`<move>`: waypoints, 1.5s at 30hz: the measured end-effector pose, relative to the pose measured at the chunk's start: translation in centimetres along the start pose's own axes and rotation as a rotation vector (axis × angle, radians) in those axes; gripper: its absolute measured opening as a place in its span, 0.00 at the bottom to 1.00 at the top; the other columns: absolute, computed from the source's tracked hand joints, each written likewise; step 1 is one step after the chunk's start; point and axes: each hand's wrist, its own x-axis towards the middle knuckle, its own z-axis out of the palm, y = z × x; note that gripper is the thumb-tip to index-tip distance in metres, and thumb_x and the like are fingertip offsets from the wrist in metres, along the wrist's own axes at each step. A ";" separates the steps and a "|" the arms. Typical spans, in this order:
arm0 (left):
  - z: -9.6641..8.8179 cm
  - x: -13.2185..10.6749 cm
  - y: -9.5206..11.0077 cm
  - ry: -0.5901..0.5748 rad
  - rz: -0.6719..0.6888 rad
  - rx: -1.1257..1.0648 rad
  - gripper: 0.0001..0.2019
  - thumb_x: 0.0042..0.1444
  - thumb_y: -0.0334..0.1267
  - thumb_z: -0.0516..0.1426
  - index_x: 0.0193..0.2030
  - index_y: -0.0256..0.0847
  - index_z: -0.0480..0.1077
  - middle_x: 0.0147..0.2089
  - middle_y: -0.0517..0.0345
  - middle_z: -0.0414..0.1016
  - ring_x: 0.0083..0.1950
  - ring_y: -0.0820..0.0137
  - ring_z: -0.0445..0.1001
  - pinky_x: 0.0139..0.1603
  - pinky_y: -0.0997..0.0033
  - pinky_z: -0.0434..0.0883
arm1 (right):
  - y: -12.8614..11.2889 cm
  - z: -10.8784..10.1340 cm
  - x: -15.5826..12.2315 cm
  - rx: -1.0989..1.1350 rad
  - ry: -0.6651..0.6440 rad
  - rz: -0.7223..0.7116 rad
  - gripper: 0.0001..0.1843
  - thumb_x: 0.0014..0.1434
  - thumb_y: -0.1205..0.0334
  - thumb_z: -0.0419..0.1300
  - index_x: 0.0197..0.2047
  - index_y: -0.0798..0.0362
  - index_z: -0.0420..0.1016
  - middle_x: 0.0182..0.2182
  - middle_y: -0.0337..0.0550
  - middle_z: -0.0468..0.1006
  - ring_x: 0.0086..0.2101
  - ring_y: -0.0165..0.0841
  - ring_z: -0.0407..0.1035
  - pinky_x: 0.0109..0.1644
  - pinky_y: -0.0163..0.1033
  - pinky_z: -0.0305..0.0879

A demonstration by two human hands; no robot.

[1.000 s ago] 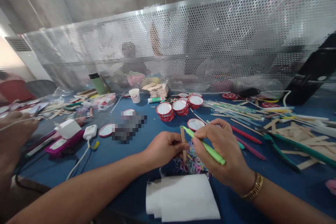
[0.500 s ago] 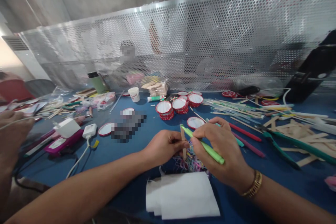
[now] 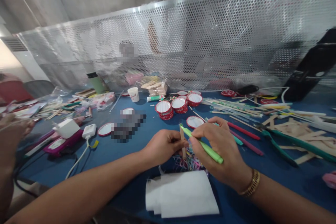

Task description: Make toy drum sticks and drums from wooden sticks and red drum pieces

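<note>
Barely anything has moved since the earlier frame! Head view: left hand (image 3: 165,147) pinches the wooden stick (image 3: 182,135) toward five o'clock; right hand (image 3: 223,148) grips the green pen-like tool (image 3: 212,152), tip at the stick's top. White cloth (image 3: 183,196) lies near six.

At lower centre, the person's left hand (image 3: 164,149) pinches a flat wooden stick (image 3: 182,135) upright, while the right hand (image 3: 223,152) holds a light-green pen (image 3: 209,149) with its tip at the stick's top. Colourful strands (image 3: 193,163) lie just below, above a folded white cloth (image 3: 186,196) at bottom centre. Green-handled pliers (image 3: 279,148) lie at right; a perforated screen (image 3: 173,38) spans the upper frame.
</note>
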 end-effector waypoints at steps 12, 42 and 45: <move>0.1 0.0 0.0 0.003 -0.016 -0.056 0.14 0.57 0.47 0.59 0.31 0.36 0.72 0.28 0.56 0.76 0.29 0.71 0.71 0.30 0.74 0.64 | 0.5 -0.1 0.0 -0.040 0.065 0.017 0.04 0.59 0.69 0.58 0.34 0.50 0.67 0.27 0.35 0.73 0.27 0.30 0.67 0.49 0.51 0.59; 0.0 0.0 -0.5 0.013 0.012 -0.032 0.18 0.57 0.51 0.59 0.31 0.36 0.73 0.29 0.55 0.77 0.30 0.69 0.72 0.32 0.72 0.66 | 0.4 -0.2 0.1 -0.033 0.058 -0.020 0.04 0.58 0.69 0.58 0.34 0.50 0.67 0.27 0.35 0.74 0.28 0.30 0.67 0.50 0.51 0.57; 0.0 0.0 -0.4 -0.004 0.020 -0.027 0.17 0.59 0.50 0.58 0.31 0.36 0.72 0.29 0.55 0.76 0.30 0.70 0.71 0.32 0.73 0.66 | 0.2 -0.2 0.1 -0.023 0.008 -0.026 0.04 0.59 0.68 0.57 0.35 0.50 0.67 0.28 0.35 0.74 0.29 0.31 0.68 0.50 0.51 0.57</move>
